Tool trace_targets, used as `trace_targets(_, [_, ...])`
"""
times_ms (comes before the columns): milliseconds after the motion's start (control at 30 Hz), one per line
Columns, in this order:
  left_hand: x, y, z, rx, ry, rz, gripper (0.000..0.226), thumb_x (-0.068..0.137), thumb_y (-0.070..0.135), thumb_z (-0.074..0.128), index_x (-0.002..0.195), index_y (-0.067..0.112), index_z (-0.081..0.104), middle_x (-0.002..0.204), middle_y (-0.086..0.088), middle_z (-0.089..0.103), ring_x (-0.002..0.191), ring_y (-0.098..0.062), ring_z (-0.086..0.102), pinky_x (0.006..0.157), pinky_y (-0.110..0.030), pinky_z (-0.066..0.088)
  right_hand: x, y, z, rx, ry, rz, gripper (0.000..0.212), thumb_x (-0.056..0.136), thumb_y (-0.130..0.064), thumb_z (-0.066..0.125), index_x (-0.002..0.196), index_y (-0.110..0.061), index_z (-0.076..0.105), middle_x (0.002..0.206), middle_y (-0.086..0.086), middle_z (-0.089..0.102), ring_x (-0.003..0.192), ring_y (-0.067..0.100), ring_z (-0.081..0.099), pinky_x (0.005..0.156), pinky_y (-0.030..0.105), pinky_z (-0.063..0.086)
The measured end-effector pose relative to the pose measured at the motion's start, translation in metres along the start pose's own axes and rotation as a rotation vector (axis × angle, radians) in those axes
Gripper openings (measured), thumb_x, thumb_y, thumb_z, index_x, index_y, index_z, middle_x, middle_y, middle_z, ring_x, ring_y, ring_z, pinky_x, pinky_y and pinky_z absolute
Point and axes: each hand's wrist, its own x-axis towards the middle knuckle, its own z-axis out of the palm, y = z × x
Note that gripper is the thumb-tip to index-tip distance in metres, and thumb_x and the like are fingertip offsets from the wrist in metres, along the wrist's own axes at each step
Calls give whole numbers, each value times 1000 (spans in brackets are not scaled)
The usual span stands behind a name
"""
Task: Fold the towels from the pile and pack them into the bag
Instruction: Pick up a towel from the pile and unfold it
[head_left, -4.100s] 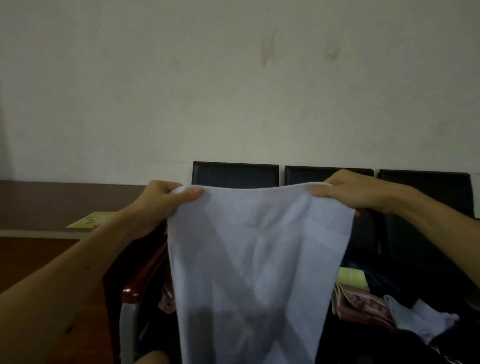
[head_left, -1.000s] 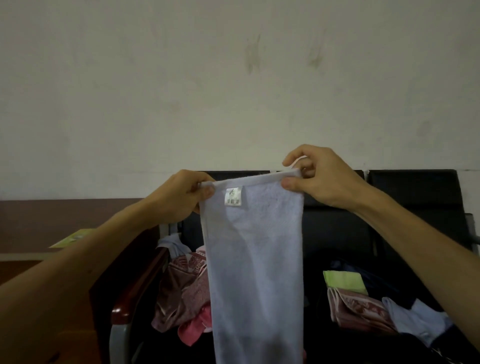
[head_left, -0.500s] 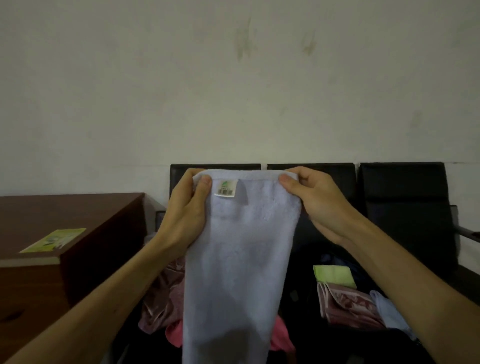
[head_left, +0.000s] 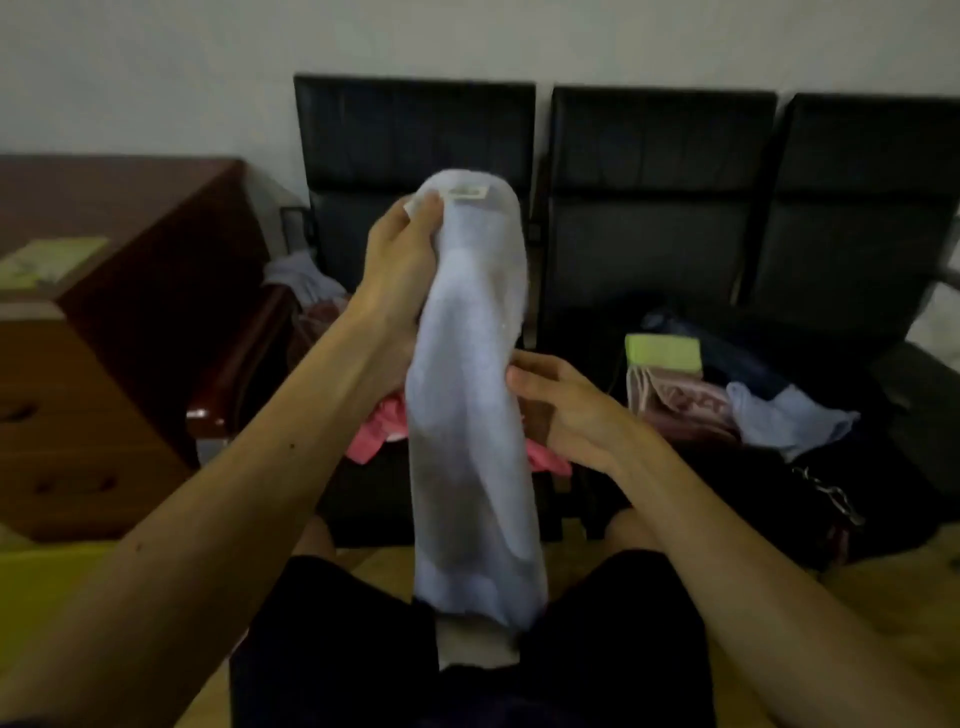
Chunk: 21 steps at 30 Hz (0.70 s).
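Towel: pale blue, folded narrow into a long strip, hanging upright in front of the person's lap, label showing at the top, bottom hem dangling between the knees

Left hand: gripping the top end, fingers curling round the cloth and holding it high

Right hand: fingers lying loose and fairly straight, touching the strip's right edge about halfway down, not closing on it

Step, as I am judging it: halving the strip end to end. The right hand should be pinching the hem, lifting it to the label and squaring the edges while the cloth is hanging straight and untwisted

Pile: pink and other cloths lying on the left chair, behind the towel

Bag: dark, sitting on the seats to the right, folded pieces resting at it, whether inside or on top I cannot tell
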Motion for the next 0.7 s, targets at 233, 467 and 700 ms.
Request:
trace_targets(233, [-6,-100,-33,67,83,-375,24,103,26,47,111,12,65,94,1,69,76,-6,65,63,-21,53,-4,62,-11,125,2,195,29,57,-19,87,85,-16,81,95,7,75,90,22,72,81,33,59])
trace_targets(467, [-5,-144,-50,-1,42,-674,20,103,28,49,117,14,55,87,0,60,76,-15,59,66,-31,51,1,77,-29,-102,101,216,59,24,-52,97,75,-31,79,96,0,69,105,18,61,104,37,45])
trace_targets(700, [-19,-160,-60,-156,-76,-834,21,100,36,52,91,19,62,74,4,71,83,-18,67,62,-28,53,3,44,-15,-401,-42,133,48,77,-43,69,111,-8,69,109,6,73,106,20,68,91,32,53])
